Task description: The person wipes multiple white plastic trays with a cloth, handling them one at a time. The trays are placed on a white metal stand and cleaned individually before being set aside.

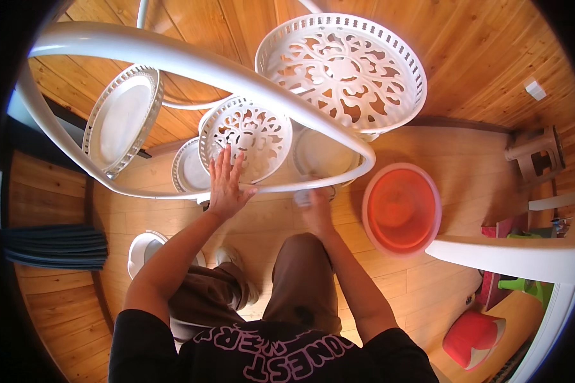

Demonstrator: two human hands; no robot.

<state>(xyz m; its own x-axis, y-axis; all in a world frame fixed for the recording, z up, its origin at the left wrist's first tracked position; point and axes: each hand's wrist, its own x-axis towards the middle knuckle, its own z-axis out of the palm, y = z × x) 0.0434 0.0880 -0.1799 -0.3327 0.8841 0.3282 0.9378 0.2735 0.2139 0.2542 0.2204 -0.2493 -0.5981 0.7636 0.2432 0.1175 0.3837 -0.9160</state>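
A white multi-tier plant stand rises before me, with a curved tubular frame [316, 107] and round openwork trays. My left hand [226, 184] lies with fingers spread over the near edge of the middle openwork tray [263, 131], across the frame's lower tube. Below that tube, by the lower right tray [326, 153], my right hand [318, 213] is blurred by motion. It is closed on something pale and crumpled, apparently a cloth [303, 197]. A large openwork tray [342, 69] sits at upper right, and a solid-bottomed tray [120, 119] at the left.
A pink basin [436, 210] with a reddish-orange inside stands on the wood floor to my right. Further right are a brown plastic stool [536, 155], a white furniture edge [508, 258] and a red item [472, 337]. A white container [141, 253] and folded dark fabric [55, 246] are at left.
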